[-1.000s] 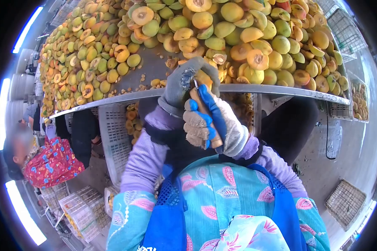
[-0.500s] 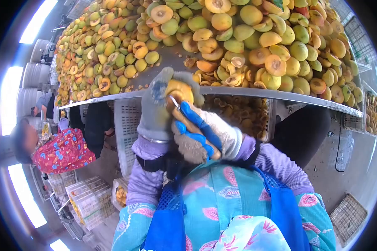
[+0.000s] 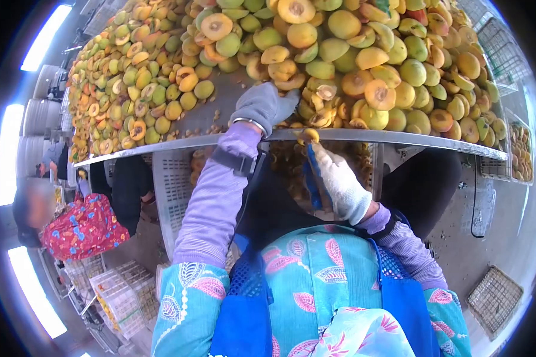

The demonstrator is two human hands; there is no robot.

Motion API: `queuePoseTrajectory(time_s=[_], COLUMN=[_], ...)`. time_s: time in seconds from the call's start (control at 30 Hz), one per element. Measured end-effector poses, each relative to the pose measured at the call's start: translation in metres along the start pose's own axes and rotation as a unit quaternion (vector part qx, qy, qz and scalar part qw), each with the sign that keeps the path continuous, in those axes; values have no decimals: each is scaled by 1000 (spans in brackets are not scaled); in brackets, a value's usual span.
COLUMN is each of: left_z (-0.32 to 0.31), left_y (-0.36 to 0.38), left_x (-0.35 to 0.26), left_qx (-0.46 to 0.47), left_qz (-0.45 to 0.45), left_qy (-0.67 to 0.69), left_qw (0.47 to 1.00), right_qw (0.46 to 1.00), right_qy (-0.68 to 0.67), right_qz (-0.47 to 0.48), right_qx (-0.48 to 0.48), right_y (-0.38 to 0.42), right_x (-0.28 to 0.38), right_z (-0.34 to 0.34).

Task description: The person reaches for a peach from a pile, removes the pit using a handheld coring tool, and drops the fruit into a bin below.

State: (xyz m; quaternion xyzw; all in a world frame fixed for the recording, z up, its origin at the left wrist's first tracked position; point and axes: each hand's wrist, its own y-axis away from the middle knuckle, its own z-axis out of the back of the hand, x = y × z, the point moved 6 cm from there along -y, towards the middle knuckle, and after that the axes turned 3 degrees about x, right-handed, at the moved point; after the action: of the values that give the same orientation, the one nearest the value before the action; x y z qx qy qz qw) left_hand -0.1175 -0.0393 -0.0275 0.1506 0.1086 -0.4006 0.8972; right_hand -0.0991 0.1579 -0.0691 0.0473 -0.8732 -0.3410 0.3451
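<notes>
My left hand [image 3: 261,108], in a grey glove, reaches over the metal table edge beside the heap of yellow-green peach halves [image 3: 378,94]. One digit stretches right towards the fruit; the other fingers are mostly hidden, and I see nothing held. Below the edge, my right hand [image 3: 341,184], in a pale glove with blue on the fingers, is wrapped round a wooden-handled pitting tool [image 3: 323,199]. A small yellow piece of peach [image 3: 308,137] sits at the upper end of that hand, by the table rim. The tool's metal tip is hidden.
The metal table's raised rim [image 3: 190,143] runs across in front of me. Beneath it stand a white crate [image 3: 171,178] and a container of dark fruit scraps [image 3: 354,156]. A person in a red flowered garment [image 3: 86,226] is at the left. An empty basket [image 3: 495,300] lies on the floor at right.
My hands have parted. The left has let go of the peach and moved up onto the table; the right, still with the tool, has moved right and down.
</notes>
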Motion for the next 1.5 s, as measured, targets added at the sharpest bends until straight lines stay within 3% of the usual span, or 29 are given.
queuePoseTrajectory(time_s=[0.07,0.13,0.17,0.2,0.27,0.3,0.33,0.37,0.4,0.47,0.5,0.63,0.7,0.73,0.77,0.8,0.83,0.9,0.93,1.03,1.1,1.2,1.23,1.3,1.33,1.4,1.5], left_z=[-3,-4,7,18,26,19,11,2,-1,12,25,28,17,21,21,16,9,0,-3,3,1,-4,-5,-5,-5,-4,6], left_y=[-14,-5,7,19,46,58,64,66,70,90,99,98,92,93,87,86,87,89,89,93,96,96,96,96,95,90,88], left_x=[12,27,33,38,33,34,34,38,31,11,-2,-4,-5,-11,-10,-11,-10,-2,-3,-15,-19,-19,-19,-17,-15,-15,-22], left_qx=[41,85,14,-58,-80,-39,2,-17,-15,-194,-238,-196,-124,-125,-69,-10,-9,-70,-67,-95,-65,-92,-88,-83,-82,-61,-62], left_qz=[-25,-38,-51,-63,-103,-50,1,-82,-87,-181,-210,-255,-277,-277,-191,-98,-98,-105,-105,-134,-41,-10,-11,-14,-14,-33,-58], left_qy=[-10,-23,85,191,248,437,606,581,581,348,191,177,157,157,327,485,485,584,584,601,639,685,685,690,690,650,604], left_qw=[999,995,995,978,960,897,795,810,809,899,929,930,940,940,923,869,869,802,802,782,765,723,723,719,719,757,792], right_qw=[975,951,991,998,1000,981,918,892,891,872,884,895,898,898,923,945,945,985,986,980,932,910,910,946,946,985,989], right_qy=[119,194,89,-18,-10,147,297,343,343,387,383,358,334,334,303,270,270,161,159,179,211,199,196,220,220,157,106], right_qz=[166,217,79,-61,-22,117,257,286,289,293,264,261,284,284,235,184,184,40,39,81,290,348,348,235,235,60,100], right_qx=[-83,-102,-57,-10,-19,-42,-64,-60,-65,-67,-52,-44,-33,-33,-21,-9,-9,44,42,19,-49,-104,-107,-44,-45,-35,-2], right_y=[5,4,2,5,13,16,22,22,17,6,4,3,3,3,1,-1,6,16,15,4,2,4,5,1,8,13,2], right_x=[19,21,10,0,7,25,43,51,53,52,52,42,39,38,32,26,32,30,27,13,20,19,22,20,28,24,17], right_z=[14,19,17,10,-2,-4,-13,-21,-23,-27,-27,-26,-26,-28,-29,-29,-32,-40,-39,-36,-35,-35,-33,-34,-37,-42,-41])
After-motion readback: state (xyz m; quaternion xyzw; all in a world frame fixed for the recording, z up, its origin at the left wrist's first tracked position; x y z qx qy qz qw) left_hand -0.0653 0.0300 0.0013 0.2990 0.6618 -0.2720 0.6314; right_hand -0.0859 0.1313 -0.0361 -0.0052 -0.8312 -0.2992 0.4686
